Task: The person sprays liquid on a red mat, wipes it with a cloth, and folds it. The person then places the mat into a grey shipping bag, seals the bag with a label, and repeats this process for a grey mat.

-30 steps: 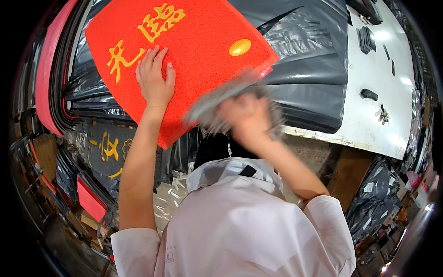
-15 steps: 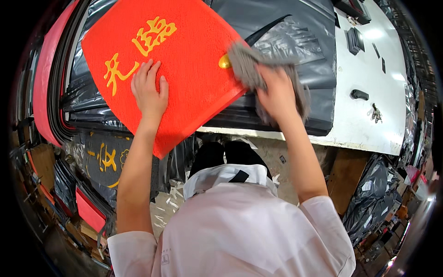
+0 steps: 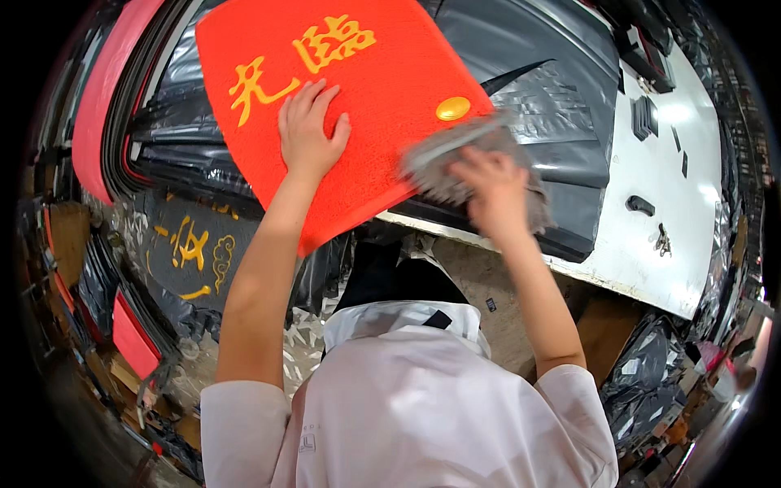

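A red textured mat [image 3: 358, 154] with raised gold characters lies slanted over black plastic sheeting [image 3: 561, 130]. My left hand [image 3: 313, 134] lies flat on the mat just below the characters, its fingers apart. My right hand [image 3: 496, 191], slightly blurred, grips a fluffy grey cloth [image 3: 480, 138]. This cloth overlaps the right corner of the mat and hangs past its edge onto the plastic. Just above the cloth, a gold oval badge [image 3: 453, 108] shows on the mat.
Rolled red and black mats [image 3: 102, 106] stand at the left. A dark mat with gold characters [image 3: 191, 248] hangs below the table edge. On the white tabletop [image 3: 667, 236] at right lie a black tool [image 3: 640, 205], keys [image 3: 663, 240] and small black blocks [image 3: 644, 118].
My right hand has drawn the grey cloth nearer to me along the mat's edge, uncovering the whole gold oval. My left hand keeps its place on the mat. The view has shifted somewhat.
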A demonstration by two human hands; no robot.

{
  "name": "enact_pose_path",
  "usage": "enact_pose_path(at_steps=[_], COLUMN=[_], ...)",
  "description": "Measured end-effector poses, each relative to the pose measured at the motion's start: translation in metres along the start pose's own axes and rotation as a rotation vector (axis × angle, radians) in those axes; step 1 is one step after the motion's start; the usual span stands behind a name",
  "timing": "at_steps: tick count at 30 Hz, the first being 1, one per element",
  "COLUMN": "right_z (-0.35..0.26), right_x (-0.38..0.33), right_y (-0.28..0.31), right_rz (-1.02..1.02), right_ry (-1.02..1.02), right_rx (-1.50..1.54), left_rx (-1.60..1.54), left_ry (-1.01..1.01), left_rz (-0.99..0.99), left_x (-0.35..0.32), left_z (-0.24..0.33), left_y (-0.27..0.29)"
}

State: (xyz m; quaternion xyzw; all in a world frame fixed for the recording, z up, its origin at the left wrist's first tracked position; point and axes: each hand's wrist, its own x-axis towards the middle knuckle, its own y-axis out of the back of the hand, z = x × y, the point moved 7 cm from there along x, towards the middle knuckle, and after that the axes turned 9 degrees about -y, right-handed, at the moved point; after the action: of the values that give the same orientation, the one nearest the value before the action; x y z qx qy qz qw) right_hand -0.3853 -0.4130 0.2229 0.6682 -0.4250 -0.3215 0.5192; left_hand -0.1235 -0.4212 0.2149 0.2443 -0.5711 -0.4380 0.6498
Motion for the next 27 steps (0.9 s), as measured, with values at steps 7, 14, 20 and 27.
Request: enact_pose_path(at_steps=[7,14,20,27], right_z=[0.042,0.035,0.034,0.031], right_x=[-0.004,-0.002,-0.001,-0.001], right_y=[-0.004,-0.005,-0.006,-0.002], right_rz=[0.247,0.238,0.267,0.25], right_ry=[-0.093,-0.072,-0.051,-0.061], right_rx=[0.019,0.032,0.033,0.015], left_rx=[-1.908,-2.41,-2.5,-1.119], left_ry=[0.485,0.343,0.18,-0.197], left_rz=[-0.105,-0.222,-1.049,-1.285], left_x=[0.005,-0.035,-0.044,-0.056], left_z=[0.072,0.149,0.192,0.163], left_y=[0.116,0.23,0.257,0.172])
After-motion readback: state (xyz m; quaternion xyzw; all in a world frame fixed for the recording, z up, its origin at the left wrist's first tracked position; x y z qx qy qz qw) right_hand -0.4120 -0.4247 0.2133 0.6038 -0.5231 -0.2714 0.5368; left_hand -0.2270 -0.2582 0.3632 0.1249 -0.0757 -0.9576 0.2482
